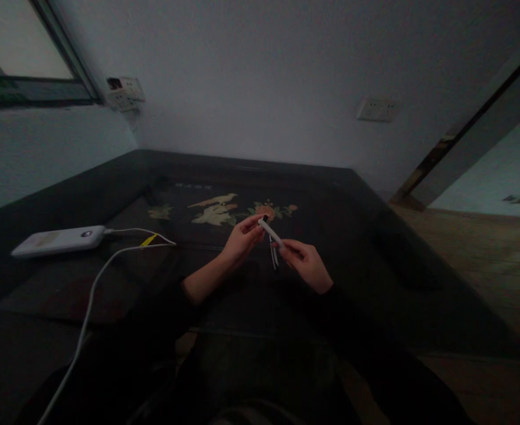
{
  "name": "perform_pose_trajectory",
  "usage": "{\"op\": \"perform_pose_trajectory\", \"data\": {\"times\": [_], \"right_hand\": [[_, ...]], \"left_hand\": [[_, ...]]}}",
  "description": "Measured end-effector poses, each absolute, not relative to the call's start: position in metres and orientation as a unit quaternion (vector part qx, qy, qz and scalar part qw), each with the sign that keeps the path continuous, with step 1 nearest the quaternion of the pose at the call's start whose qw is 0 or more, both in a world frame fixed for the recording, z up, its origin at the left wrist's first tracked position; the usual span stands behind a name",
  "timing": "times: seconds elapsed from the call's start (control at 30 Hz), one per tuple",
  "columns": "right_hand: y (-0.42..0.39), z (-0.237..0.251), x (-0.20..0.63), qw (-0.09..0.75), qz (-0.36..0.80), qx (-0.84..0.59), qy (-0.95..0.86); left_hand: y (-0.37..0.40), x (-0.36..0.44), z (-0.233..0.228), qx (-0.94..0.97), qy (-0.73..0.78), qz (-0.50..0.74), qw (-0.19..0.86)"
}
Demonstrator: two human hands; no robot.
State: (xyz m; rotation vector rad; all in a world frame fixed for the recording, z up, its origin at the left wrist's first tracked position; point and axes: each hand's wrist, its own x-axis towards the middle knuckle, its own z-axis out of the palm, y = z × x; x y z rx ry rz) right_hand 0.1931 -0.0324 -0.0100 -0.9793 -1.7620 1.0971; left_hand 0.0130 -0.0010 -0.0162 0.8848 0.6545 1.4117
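Above the middle of the dark table, both hands hold a slim white strip-like piece (271, 232) with a small black part at its upper end. My left hand (245, 235) pinches it near that black end. Lower down, the fingers of my right hand (303, 260) are closed on its other end. A thin black-and-white strip (274, 257) hangs below, between the hands; whether it belongs to the same piece I cannot tell. The dim light hides the exact kind of object.
On the table's left lies a white power bank (60, 241) with a white cable (92, 289) running toward me, a yellow tag (149, 240) on it. A dark flat object (404, 260) lies at the right. Wall sockets (378, 110) sit behind the table (242, 162).
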Motion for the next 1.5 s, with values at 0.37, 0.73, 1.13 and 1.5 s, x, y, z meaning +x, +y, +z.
{"op": "perform_pose_trajectory", "data": {"times": [0.37, 0.73, 1.13, 1.5], "right_hand": [[-0.0281, -0.0087, 0.1946, 0.424, 0.418, -0.413, -0.689], [-0.0271, -0.0110, 0.1952, 0.455, 0.384, -0.433, -0.677], [-0.0280, -0.0099, 0.1936, 0.467, 0.374, -0.420, -0.682], [-0.0272, -0.0129, 0.1942, 0.460, 0.367, -0.431, -0.685]], "left_hand": [[-0.0052, 0.0122, -0.0149, 0.404, 0.298, 0.592, 0.630], [-0.0028, 0.0135, -0.0182, 0.401, 0.261, 0.591, 0.650], [-0.0086, 0.0165, -0.0125, 0.395, 0.236, 0.581, 0.671], [-0.0053, 0.0164, -0.0182, 0.394, 0.242, 0.579, 0.672]]}}
